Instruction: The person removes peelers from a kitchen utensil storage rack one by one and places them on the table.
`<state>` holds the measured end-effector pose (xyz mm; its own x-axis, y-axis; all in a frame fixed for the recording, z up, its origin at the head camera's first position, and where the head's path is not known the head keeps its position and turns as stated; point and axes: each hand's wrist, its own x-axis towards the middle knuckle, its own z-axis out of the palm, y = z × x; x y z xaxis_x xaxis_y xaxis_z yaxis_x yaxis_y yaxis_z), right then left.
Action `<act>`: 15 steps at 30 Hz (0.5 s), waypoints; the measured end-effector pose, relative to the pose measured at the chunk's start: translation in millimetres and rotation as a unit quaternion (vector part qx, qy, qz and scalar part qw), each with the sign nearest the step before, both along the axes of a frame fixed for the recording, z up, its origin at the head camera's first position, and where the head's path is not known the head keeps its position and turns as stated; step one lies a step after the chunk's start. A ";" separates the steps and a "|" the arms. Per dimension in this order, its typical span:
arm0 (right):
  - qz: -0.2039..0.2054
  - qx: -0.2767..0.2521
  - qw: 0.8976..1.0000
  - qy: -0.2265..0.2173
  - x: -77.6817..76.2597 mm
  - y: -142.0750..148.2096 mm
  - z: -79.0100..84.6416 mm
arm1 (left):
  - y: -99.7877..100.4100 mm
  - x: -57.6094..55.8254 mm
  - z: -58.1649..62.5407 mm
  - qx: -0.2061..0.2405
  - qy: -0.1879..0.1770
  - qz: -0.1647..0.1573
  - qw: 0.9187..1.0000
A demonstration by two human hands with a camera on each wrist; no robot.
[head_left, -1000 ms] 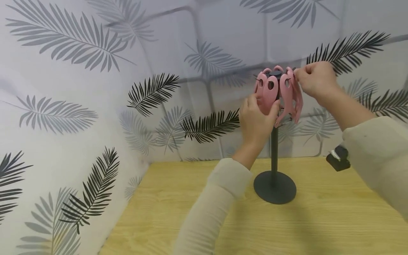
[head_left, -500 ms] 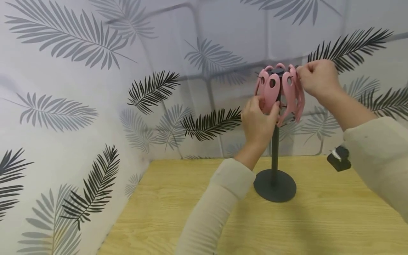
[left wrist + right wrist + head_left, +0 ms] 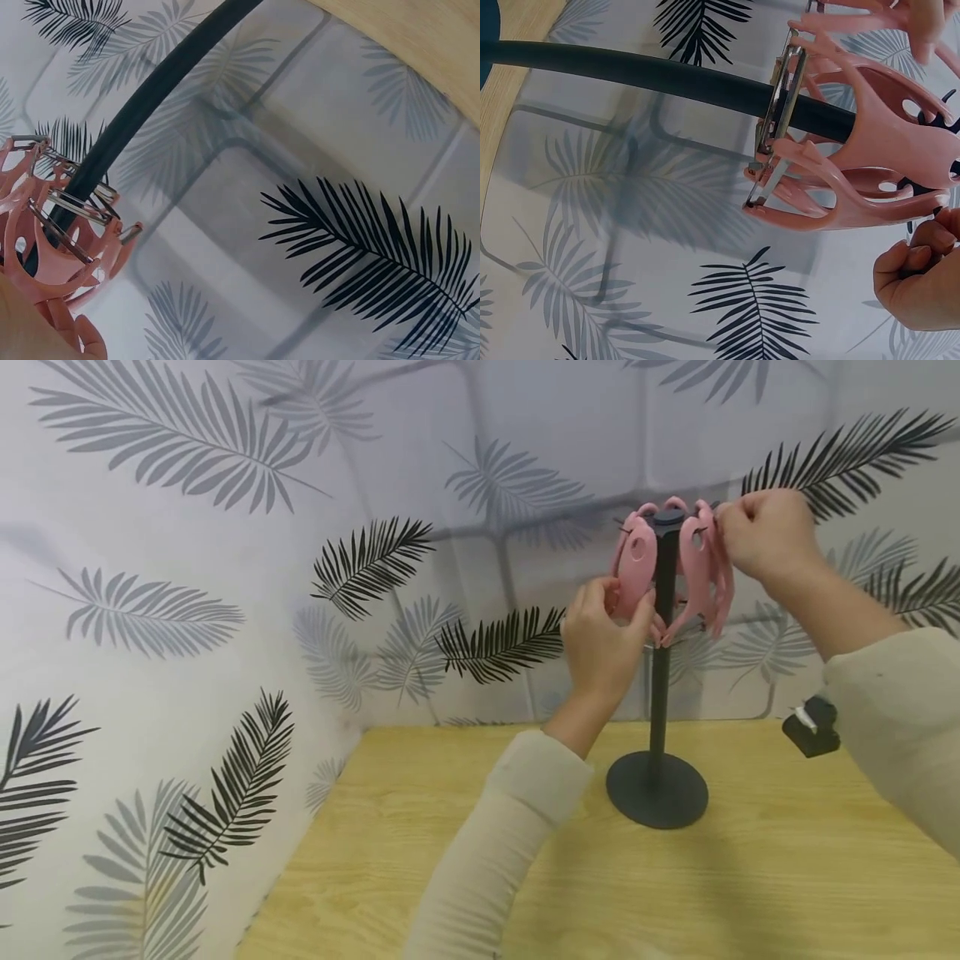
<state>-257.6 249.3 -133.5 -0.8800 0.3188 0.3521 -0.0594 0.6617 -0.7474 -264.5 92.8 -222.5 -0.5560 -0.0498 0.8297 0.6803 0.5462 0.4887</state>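
Several pink Y-shaped peelers (image 3: 900, 150), with metal blades across their forked ends, hang fork-down around the top of a black hook stand (image 3: 660, 693). My left hand (image 3: 600, 643) pinches the front-left peeler (image 3: 636, 558) low on its body, thumb at the right side and fingers at the left. Its handle hole faces me, left of the pole. On the right side of the rack, my right hand (image 3: 772, 531) has thumb and forefinger pinched at the tip of a black hook (image 3: 716, 505). The right wrist view shows its other fingers curled.
The stand's round black base (image 3: 656, 789) rests on a light wooden table (image 3: 420, 827). Close behind it hangs a leaf-patterned cloth (image 3: 405, 485), which also covers the left side. A small black object (image 3: 813, 727) with a white strip shows beside the right sleeve.
The peeler in my left hand has shifted left of the pole, baring more of the pole's upper part. My right hand stays at its hook. The head view has shifted slightly.
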 end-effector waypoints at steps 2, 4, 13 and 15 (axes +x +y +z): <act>-0.001 -0.001 1.000 -0.003 0.5 -0.3 0.2 | -3.9 -0.5 -2.5 0.004 -0.001 -0.004 1.000; -0.001 -0.002 1.000 -0.004 0.8 -0.5 0.4 | -8.4 -1.4 -5.9 0.009 -0.003 -0.001 1.000; 0.000 -0.017 1.000 -0.014 3.5 -0.8 1.1 | -41.6 -8.0 -33.4 0.009 -0.031 0.038 0.999; 0.002 -0.021 1.000 -0.013 4.1 -0.8 2.1 | -51.6 -10.5 -42.0 0.011 -0.036 0.044 0.998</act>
<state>-253.5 248.5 -131.5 -0.8897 0.3294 0.3160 -0.0428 0.6290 -0.7762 -275.0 41.2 -264.5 -0.6070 -0.1191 0.7857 0.5922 0.5916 0.5471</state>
